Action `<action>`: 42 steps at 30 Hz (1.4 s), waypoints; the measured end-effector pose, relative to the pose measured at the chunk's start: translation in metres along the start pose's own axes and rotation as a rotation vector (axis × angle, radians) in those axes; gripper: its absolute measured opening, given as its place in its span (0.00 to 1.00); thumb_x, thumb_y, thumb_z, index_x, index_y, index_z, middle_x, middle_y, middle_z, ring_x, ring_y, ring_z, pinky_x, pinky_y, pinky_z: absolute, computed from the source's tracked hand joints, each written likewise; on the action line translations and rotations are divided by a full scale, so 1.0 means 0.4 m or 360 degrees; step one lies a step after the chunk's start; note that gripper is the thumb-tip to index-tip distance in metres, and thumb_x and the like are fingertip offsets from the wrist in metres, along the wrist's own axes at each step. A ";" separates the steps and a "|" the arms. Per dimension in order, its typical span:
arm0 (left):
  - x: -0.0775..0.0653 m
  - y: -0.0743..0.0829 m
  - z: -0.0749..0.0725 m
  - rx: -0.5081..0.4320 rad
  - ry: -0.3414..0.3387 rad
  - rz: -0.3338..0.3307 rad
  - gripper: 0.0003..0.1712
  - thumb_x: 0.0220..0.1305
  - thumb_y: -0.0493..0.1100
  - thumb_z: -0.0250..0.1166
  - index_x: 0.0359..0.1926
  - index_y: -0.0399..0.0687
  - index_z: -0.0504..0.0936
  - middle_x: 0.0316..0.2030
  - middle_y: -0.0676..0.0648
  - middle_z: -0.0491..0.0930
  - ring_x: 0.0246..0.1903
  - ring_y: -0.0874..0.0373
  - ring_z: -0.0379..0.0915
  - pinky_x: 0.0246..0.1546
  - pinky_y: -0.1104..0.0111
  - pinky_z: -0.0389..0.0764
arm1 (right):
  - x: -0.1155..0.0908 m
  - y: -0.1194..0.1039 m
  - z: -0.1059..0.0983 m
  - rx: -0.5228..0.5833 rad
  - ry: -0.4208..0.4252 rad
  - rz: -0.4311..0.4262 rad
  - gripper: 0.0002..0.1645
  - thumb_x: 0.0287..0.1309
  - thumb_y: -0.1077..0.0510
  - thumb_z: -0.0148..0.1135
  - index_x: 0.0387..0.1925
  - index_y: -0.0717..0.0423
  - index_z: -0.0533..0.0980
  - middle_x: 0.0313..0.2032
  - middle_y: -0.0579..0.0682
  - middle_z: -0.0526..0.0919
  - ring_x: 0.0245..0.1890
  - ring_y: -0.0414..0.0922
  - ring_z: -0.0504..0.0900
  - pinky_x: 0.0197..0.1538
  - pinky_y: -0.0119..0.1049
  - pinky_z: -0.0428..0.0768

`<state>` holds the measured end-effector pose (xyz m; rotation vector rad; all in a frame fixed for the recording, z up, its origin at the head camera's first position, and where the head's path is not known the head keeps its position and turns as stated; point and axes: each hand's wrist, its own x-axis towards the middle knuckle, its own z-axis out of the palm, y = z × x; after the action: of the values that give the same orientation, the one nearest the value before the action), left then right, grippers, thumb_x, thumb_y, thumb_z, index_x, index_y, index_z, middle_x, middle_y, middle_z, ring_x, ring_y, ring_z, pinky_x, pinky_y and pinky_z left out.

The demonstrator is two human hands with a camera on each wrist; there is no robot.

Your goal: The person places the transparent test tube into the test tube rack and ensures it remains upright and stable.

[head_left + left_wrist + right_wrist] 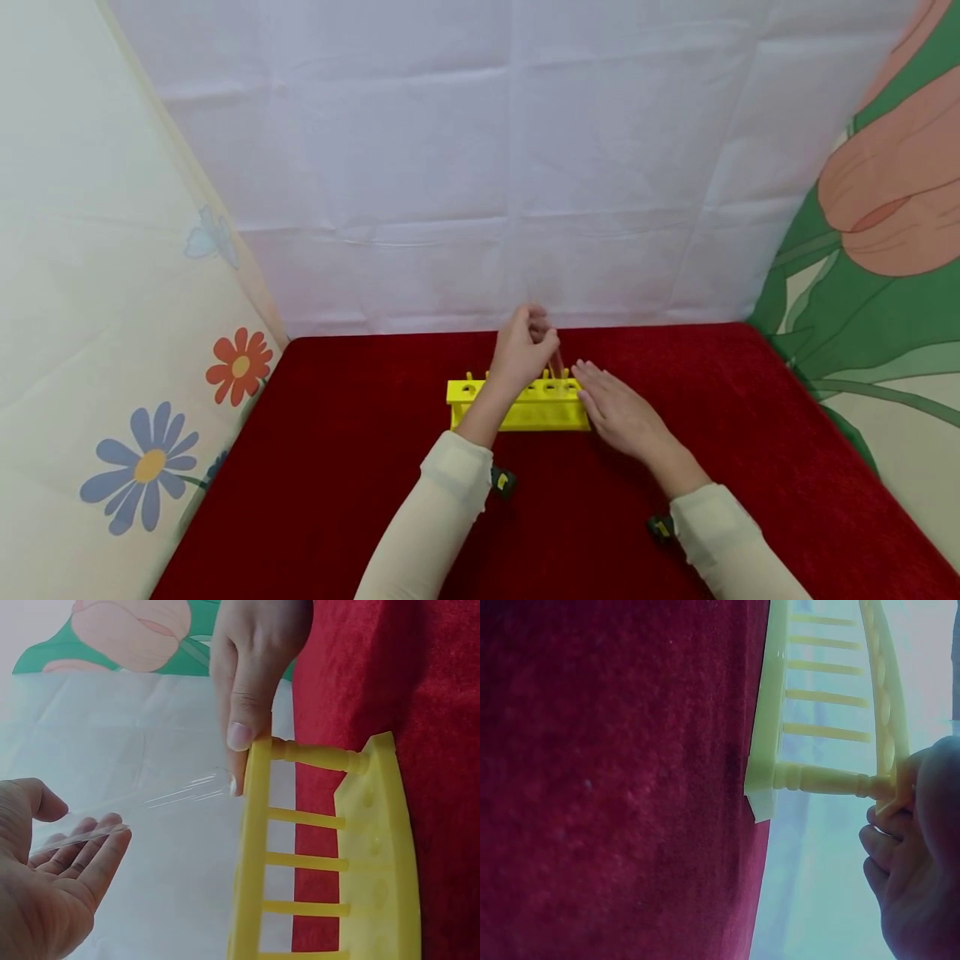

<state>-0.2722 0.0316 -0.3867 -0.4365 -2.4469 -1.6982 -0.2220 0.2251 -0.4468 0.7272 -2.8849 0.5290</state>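
Observation:
A yellow test tube rack (543, 414) stands on the red cloth, with a row of holes in its top plate. My left hand (520, 350) is above the rack and holds a clear test tube (187, 791) between thumb and curved fingers. The tube slants, its far end close to the top plate near the rack's right end; whether it has entered a hole I cannot tell. At that same end my right hand (618, 410) grips the top plate, its thumb and fingertips (881, 846) against the plate's edge.
Red cloth (337, 467) covers the table. A white sheet (412, 167) hangs behind it, with flower-printed cloths (150, 467) at the sides. Small dark devices (502, 482) sit at both wrists.

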 end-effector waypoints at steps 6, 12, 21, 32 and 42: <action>0.001 -0.008 0.014 -0.0013 0.0041 0.0060 0.21 0.71 0.44 0.61 0.60 0.43 0.72 0.44 0.49 0.82 0.41 0.60 0.80 0.39 0.68 0.82 | -0.002 0.002 -0.002 0.0002 -0.0004 -0.0010 0.29 0.79 0.57 0.43 0.72 0.69 0.62 0.72 0.65 0.65 0.73 0.62 0.61 0.72 0.58 0.60; 0.002 -0.014 0.029 -0.0015 0.0075 0.0101 0.19 0.70 0.43 0.62 0.59 0.45 0.73 0.44 0.50 0.82 0.42 0.61 0.79 0.43 0.68 0.81 | -0.002 0.006 0.002 -0.0004 -0.0012 0.0005 0.29 0.78 0.57 0.44 0.73 0.68 0.61 0.73 0.63 0.64 0.74 0.61 0.60 0.73 0.58 0.59; 0.000 -0.024 0.041 -0.0021 0.0072 0.0139 0.19 0.70 0.43 0.62 0.59 0.44 0.73 0.44 0.50 0.83 0.41 0.62 0.79 0.40 0.70 0.81 | 0.000 0.006 0.002 0.0000 -0.0003 -0.0017 0.29 0.79 0.57 0.43 0.73 0.69 0.61 0.72 0.64 0.64 0.74 0.61 0.61 0.73 0.58 0.59; -0.004 -0.027 0.056 -0.0013 -0.0030 0.0169 0.18 0.70 0.41 0.63 0.58 0.45 0.73 0.44 0.51 0.82 0.41 0.64 0.78 0.41 0.73 0.81 | 0.000 0.011 0.002 0.0005 0.0032 -0.0032 0.29 0.78 0.57 0.44 0.73 0.67 0.61 0.72 0.64 0.65 0.73 0.61 0.62 0.73 0.57 0.60; -0.007 -0.037 0.069 0.0034 -0.0177 0.0283 0.17 0.70 0.36 0.63 0.57 0.41 0.73 0.46 0.47 0.82 0.44 0.62 0.79 0.46 0.78 0.79 | -0.004 0.008 0.002 -0.0031 0.0091 -0.0068 0.28 0.77 0.59 0.47 0.71 0.68 0.64 0.71 0.65 0.67 0.72 0.62 0.65 0.71 0.59 0.62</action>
<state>-0.2724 0.0519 -0.4107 -0.7405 -2.4152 -1.6151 -0.2220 0.2281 -0.4489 0.7564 -2.8113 0.5071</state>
